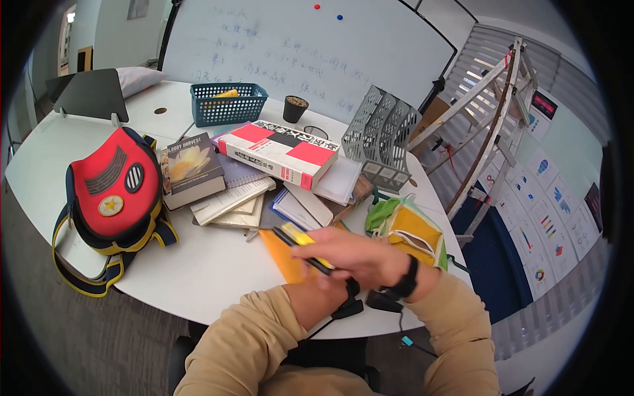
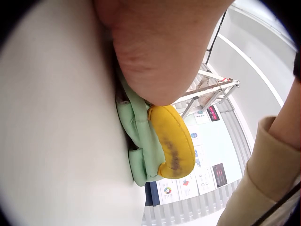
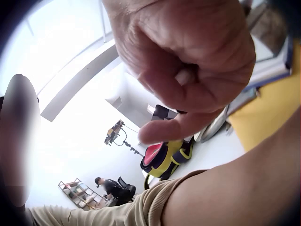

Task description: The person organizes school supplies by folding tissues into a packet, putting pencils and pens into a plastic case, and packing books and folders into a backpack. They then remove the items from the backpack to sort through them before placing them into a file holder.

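In the head view my right hand grips slim yellow and black pens, blurred by motion. Its fingers are curled in the right wrist view, where the pens do not show. My left hand lies low at the tabletop under the right one, which hides most of it. Only the heel of the left palm shows in the left wrist view, and its fingers are out of sight. An orange sheet extends beyond both hands. To their right lies a green and yellow pouch with a white zip.
A red backpack stands at the left. Behind the hands are a grey book, a thick boxed book, loose notebooks, a blue basket, a potted plant and a grey file rack. A ladder stands beyond.
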{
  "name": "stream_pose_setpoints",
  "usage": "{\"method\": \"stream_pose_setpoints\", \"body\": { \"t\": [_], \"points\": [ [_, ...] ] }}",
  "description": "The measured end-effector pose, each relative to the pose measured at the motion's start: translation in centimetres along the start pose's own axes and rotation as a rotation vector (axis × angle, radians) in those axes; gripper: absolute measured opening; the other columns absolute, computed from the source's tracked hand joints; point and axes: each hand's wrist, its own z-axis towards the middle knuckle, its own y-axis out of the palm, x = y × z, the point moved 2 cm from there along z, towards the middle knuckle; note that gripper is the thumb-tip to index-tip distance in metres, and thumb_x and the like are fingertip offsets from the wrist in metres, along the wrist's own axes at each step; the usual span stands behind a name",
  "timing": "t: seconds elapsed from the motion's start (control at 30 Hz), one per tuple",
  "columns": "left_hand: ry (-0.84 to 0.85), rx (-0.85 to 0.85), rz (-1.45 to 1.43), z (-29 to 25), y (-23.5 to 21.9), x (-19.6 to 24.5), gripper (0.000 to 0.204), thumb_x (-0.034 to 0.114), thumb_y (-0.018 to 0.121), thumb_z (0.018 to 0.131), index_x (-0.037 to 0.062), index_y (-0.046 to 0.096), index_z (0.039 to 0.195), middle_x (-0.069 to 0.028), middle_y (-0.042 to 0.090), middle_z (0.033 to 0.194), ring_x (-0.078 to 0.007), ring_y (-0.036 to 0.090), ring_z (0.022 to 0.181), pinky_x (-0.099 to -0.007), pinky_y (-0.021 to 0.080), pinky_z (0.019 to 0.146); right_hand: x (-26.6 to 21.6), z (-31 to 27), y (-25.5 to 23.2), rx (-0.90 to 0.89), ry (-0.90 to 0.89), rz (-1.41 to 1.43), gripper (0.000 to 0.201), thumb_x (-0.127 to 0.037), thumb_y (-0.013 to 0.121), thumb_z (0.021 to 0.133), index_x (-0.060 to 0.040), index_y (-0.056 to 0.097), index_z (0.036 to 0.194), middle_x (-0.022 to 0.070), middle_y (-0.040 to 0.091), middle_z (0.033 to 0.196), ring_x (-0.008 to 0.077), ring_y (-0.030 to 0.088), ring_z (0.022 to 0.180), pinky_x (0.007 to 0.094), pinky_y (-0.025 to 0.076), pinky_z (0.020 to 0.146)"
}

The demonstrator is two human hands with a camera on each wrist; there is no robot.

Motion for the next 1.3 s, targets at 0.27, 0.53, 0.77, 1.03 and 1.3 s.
{"method": "stream_pose_setpoints", "body": {
  "t": [0.27, 0.53, 0.77, 1.03, 1.3],
  "points": [
    [-0.191, -0.201, -0.069, 4.7, -6.9, 5.4, 0.016, 0.030, 0.077, 0.090, 0.0167, 0.076, 0.099, -0.0057, 0.062, 0.105, -0.0301, 0.061, 0.109, -0.0461, 0.045, 0.092, 1.5, 12.3, 1.1, 0.215, -0.380, 0.430, 0.023, -0.013, 0.074, 0.114, 0.0022, 0.065, 0.129, 0.0131, 0.073, 0.130, 0.0198, 0.077, 0.119, 0.0274, 0.063, 0.102],
    [-0.101, -0.367, -0.042, 4.7, -7.4, 5.3, 0.021, 0.037, 0.075, 0.090, 0.0188, 0.079, 0.100, -0.0051, 0.065, 0.120, -0.0271, 0.059, 0.124, -0.0470, 0.042, 0.099, 1.1, 11.4, 2.0, 0.302, -0.398, 0.757, 0.031, -0.023, 0.074, 0.115, 0.0055, 0.066, 0.125, 0.0105, 0.075, 0.110, 0.0221, 0.079, 0.101, 0.0292, 0.067, 0.092],
    [-0.066, -0.297, -0.037, 4.8, -7.5, 5.4, 0.019, 0.035, 0.073, 0.089, 0.0177, 0.074, 0.098, -0.0041, 0.066, 0.116, -0.0265, 0.060, 0.120, -0.0485, 0.043, 0.101, 1.8, 13.2, 1.6, 0.310, -0.256, 0.574, 0.031, -0.029, 0.076, 0.114, 0.0010, 0.069, 0.112, 0.0097, 0.074, 0.103, 0.0220, 0.080, 0.087, 0.0343, 0.070, 0.081],
    [-0.098, -0.277, -0.063, 4.2, -6.2, 5.0, 0.020, 0.036, 0.073, 0.088, 0.0183, 0.075, 0.096, -0.0035, 0.066, 0.114, -0.0266, 0.060, 0.122, -0.0495, 0.043, 0.102, 1.0, 11.8, 0.8, 0.415, -0.213, 0.418, 0.036, -0.035, 0.080, 0.112, -0.0016, 0.067, 0.117, 0.0087, 0.074, 0.104, 0.0194, 0.079, 0.086, 0.0322, 0.068, 0.071],
    [-0.079, -0.380, -0.051, 4.1, -6.1, 4.2, 0.022, 0.036, 0.077, 0.087, 0.0205, 0.081, 0.102, -0.0036, 0.065, 0.119, -0.0277, 0.058, 0.125, -0.0505, 0.042, 0.103, 2.8, 11.1, 0.0, 0.485, -0.275, 0.369, 0.034, -0.016, 0.067, 0.117, 0.0023, 0.056, 0.143, 0.0146, 0.073, 0.122, 0.0231, 0.078, 0.088, 0.0347, 0.068, 0.069]
  ]
}}
